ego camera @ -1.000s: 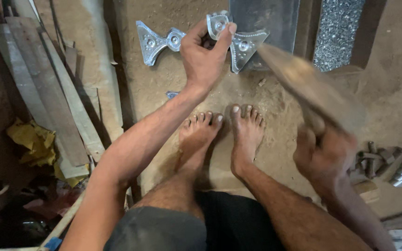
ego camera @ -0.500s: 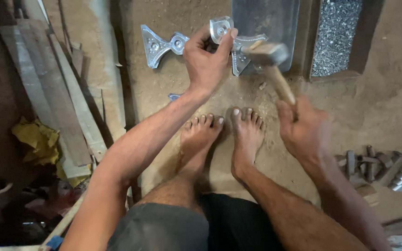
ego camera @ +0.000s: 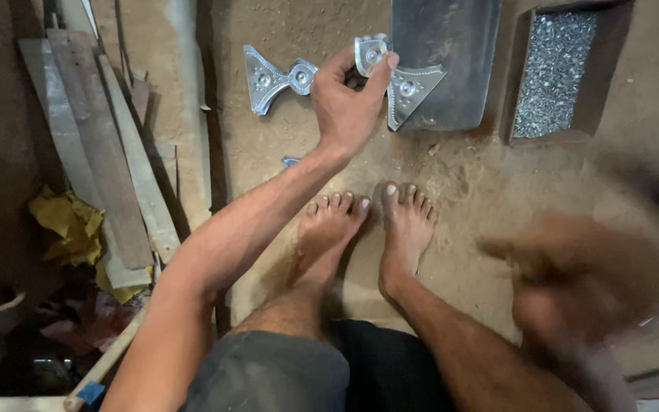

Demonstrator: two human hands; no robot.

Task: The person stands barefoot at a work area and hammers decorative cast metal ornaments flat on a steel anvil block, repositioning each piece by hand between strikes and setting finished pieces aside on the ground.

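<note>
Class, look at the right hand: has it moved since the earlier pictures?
Yes. The right hand, now a blur, has swung back toward the body and out to the right, away from the dark metal plate it was striking near half a second ago.

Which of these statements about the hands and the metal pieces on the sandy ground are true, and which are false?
1. The left hand holds a shiny metal piece with its fingers. True.
2. The right hand is sharp and at rest. False: it is blurred by motion.
3. A second metal piece lies left of the left hand. True.
4. The tray at upper right holds yellow cloth. False: it holds small silvery bits.
5. The person wears shoes. False: the feet are bare.
</note>
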